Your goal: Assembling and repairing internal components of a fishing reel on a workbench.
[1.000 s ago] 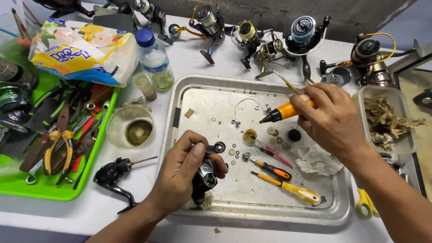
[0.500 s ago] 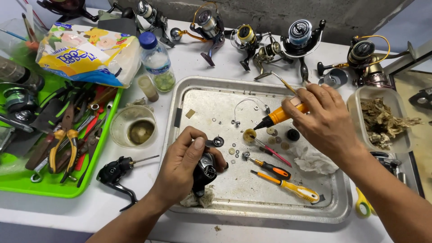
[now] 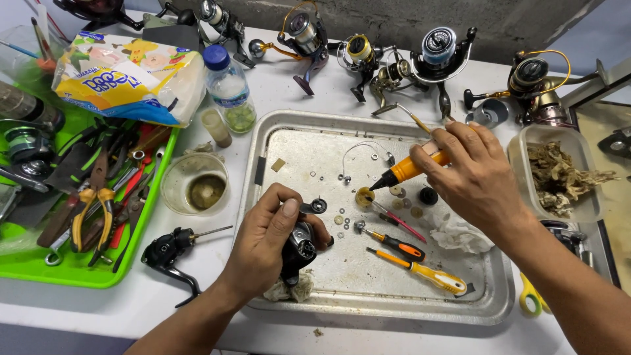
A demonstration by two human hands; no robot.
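My left hand grips a black fishing reel body over the near left part of a metal tray. My right hand holds an orange-handled tool with a black tip, together with a thin brush. The tip points down at a small round brass part on the tray. Small washers and screws lie between the two hands. A bent wire bail rests further back on the tray.
Two orange screwdrivers and a crumpled tissue lie in the tray. A green tray of pliers sits left, with a cup, a bottle and a black reel handle. Several reels line the back; a plastic tub stands right.
My right hand has lowered the orange tool's tip toward the brass part. My left hand has kept its grip on the reel body, shifting only slightly.
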